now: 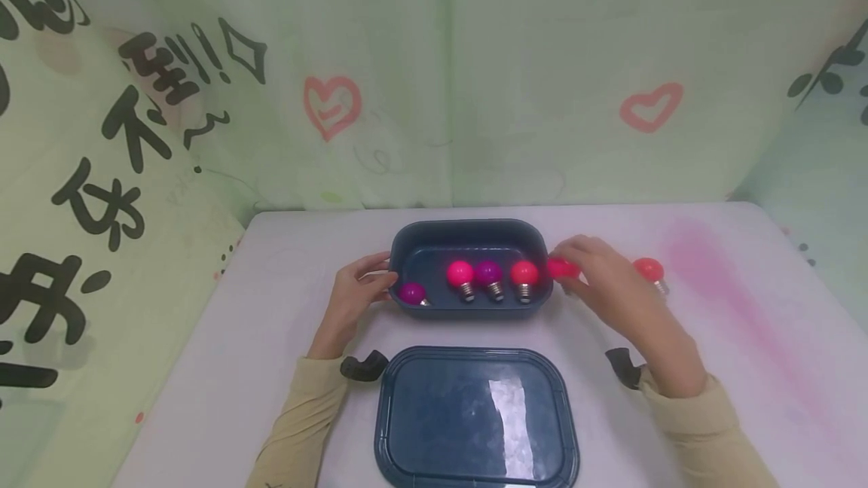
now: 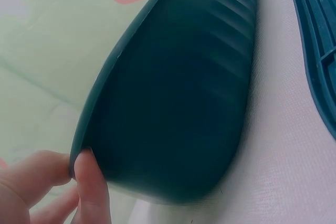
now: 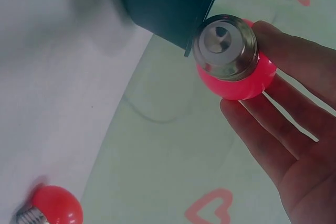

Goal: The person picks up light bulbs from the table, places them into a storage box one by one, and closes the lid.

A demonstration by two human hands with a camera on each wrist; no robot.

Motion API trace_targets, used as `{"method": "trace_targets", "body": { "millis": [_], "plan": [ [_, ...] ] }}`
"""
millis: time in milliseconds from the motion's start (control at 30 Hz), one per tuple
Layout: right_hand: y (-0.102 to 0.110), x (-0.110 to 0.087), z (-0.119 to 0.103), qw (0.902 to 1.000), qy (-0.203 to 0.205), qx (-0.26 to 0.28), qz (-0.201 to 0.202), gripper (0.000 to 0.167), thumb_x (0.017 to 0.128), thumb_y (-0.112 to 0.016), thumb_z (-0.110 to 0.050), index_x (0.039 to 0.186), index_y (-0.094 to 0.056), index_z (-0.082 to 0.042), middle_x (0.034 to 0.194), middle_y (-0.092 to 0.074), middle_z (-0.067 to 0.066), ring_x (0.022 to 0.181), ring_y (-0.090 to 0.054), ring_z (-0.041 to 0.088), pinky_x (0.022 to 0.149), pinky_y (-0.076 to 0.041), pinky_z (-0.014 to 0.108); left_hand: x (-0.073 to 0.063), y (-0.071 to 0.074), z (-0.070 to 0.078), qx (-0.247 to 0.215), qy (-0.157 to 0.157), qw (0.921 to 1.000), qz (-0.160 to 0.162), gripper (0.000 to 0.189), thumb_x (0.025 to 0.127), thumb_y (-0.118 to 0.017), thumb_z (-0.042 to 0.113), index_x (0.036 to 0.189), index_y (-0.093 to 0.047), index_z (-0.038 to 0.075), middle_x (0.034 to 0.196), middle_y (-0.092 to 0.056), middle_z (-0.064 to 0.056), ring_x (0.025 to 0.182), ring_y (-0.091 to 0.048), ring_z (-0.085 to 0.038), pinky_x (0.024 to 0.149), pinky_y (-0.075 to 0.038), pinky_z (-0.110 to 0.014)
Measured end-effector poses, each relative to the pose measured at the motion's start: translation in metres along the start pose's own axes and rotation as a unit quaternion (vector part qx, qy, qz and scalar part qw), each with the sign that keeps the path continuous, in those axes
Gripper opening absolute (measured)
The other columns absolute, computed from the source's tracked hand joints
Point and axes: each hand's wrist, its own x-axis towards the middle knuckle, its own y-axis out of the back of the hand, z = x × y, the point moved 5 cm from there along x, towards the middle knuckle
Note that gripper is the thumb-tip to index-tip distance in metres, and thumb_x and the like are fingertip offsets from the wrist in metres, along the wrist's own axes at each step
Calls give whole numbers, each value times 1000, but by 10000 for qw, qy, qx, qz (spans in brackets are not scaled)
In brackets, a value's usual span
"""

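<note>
Box [image 1: 468,313], between left hand [image 1: 354,296], pinching its rim [image 2: 80,132], and right hand [image 1: 603,281], gripping red bulb [image 3: 233,66] just alongside. Possible fault: bulb dropped, caused by smooth globe [image 3: 239,88] slipping or striking rim.

Pale green backdrop [image 1: 542,36] behind, 2 red hearts [image 1: 332,109] showing, dark lettering [image 1: 132,126] down the left, pink-streaked white tabletop [image 1: 251,307] below!

From the head view's bottom edge, our left forearm [image 1: 301,416] and right forearm [image 1: 701,424] angle inward; our left hand [image 1: 354,294] pinches left of centre, our right hand [image 1: 606,288] grips right of centre.
</note>
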Motion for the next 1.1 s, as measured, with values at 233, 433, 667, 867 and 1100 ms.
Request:
{"method": "trace_targets", "body": {
  "millis": [233,433,667,867,1100],
  "plan": [
    [-6,9,-9,9999,117,70,-39,38,80,-79,1,115,-66,2,118,-63,20,116,-57,38,97,-51,54,1,0,-1,24,5,10000,10,45,89,-72,10,133,-61,4,125,-62,-20,93,-68,-15,75,-60,-27],
    [-13,16,-12,9998,96,133,-66,38,80,-78,1,116,-66,2,118,-63,20,116,-57,38,98,-51,53,0,-1,1,2,-27,10000,0,44,89,-71,9,132,-61,5,125,-63,-20,94,-68,-18,75,-60,-29],
    [-20,25,-15,9993,320,189,15,36,79,-78,4,113,-67,4,112,-65,19,108,-59,36,94,-53,51,0,-1,0,-37,-34,10000,12,44,89,-71,8,132,-61,4,124,-63,-18,93,-68,-16,74,-60,-29],
    [-31,34,-13,9988,371,331,-1,30,80,-78,2,109,-68,3,110,-65,18,106,-60,35,95,-52,50,1,-1,-1,1,-25,10000,26,45,89,-71,8,132,-61,4,125,-63,-19,93,-68,-15,74,-60,-28],
    [-40,38,-12,9983,433,391,52,29,80,-78,2,108,-68,3,107,-65,17,104,-60,34,94,-52,50,2,-1,-1,-9,24,10000,28,45,89,-72,8,132,-62,5,126,-63,-21,95,-68,-18,74,-60,-27]
  ]
}}
